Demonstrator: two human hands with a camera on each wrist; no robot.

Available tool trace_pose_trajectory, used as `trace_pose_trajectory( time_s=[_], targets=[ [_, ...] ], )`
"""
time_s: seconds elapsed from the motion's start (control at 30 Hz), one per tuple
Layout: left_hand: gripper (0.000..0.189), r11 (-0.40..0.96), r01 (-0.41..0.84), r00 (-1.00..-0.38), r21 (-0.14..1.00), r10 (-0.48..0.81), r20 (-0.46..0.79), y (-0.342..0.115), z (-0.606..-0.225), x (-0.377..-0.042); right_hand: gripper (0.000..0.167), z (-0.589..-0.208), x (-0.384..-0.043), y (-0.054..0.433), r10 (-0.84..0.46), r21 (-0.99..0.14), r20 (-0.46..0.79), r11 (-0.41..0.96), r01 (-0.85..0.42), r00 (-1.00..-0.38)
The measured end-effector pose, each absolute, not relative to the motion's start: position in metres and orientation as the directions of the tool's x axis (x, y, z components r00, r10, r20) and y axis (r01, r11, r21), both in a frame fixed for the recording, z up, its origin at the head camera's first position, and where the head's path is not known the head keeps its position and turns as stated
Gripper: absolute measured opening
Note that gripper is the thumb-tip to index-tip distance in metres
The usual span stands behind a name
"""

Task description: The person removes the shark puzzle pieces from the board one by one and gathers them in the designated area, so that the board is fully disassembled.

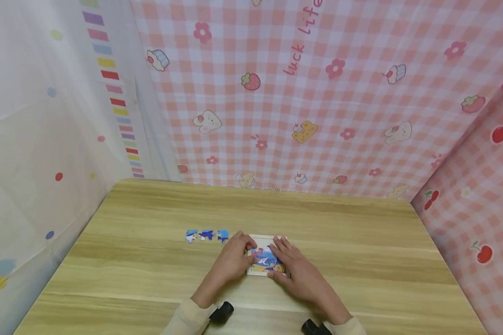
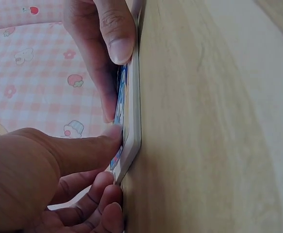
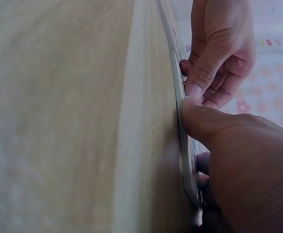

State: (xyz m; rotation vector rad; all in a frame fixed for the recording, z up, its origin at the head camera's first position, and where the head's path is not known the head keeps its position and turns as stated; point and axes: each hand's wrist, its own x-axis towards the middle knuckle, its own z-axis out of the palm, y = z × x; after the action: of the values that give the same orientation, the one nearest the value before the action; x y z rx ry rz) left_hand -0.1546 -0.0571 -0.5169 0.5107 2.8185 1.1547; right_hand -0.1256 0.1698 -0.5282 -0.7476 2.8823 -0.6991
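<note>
A white cloth [image 1: 33, 116] with coloured dots is hanging at ten o'clock, a band [image 1: 116, 101] of coloured blocks is running down beside it, and a pink-checked cloth [image 1: 285, 102] with strawberries and cupcakes is filling twelve o'clock. A cherry-printed cloth [image 1: 499, 204] is hanging at two o'clock. Beneath them a wood-grain table [image 1: 339, 218] is stretching across. Three loose jigsaw pieces [image 1: 207, 235] are lying in a row on it, between nine and ten o'clock from the jigsaw tray. From seven o'clock the left hand [image 1: 232, 257] is reaching in; its grip is holding the tray's nine-o'clock edge, thumb pressing the face, fingers curling alongside. The pale-rimmed jigsaw tray [image 1: 258, 273], partly filled with a blue-and-yellow picture, is lying flat between both hands. From five o'clock the right hand [image 1: 296, 269] is lying across its three-o'clock side, grip spread, fingers nearly straight, thumb touching the near edge.
</note>
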Motion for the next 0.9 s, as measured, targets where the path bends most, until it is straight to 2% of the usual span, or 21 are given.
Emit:
trace_pose_trajectory(
  time_s=[0.27, 0.47, 0.63, 0.9],
  targets=[
    [0.016, 0.67, 0.244, -0.957, 0.702, 0.284, 0.062, -0.0537, -0.5149, -0.1536, 0.071, -0.527, -0.1266, 0.1703, -0.488, -0.462, 0.04, 0.765, -0.45, -0.872],
    [0.02, 0.634, 0.247, -0.957, 0.733, 0.276, 0.083, -0.0536, -0.5151, -0.1536, 0.071, -0.5265, -0.126, 0.1702, -0.488, -0.461, 0.038, 0.766, -0.448, -0.872],
    [0.017, 0.635, 0.265, -0.949, 0.726, 0.303, 0.082, -0.0549, -0.5139, -0.1541, 0.071, -0.5262, -0.1256, 0.1699, -0.487, -0.466, 0.031, 0.766, -0.443, -0.873],
    [0.021, 0.641, 0.331, -0.917, 0.693, 0.39, 0.077, -0.0567, -0.508, -0.1559, 0.071, -0.5262, -0.1255, 0.1706, -0.488, -0.467, 0.043, 0.762, -0.449, -0.872]
  ],
)
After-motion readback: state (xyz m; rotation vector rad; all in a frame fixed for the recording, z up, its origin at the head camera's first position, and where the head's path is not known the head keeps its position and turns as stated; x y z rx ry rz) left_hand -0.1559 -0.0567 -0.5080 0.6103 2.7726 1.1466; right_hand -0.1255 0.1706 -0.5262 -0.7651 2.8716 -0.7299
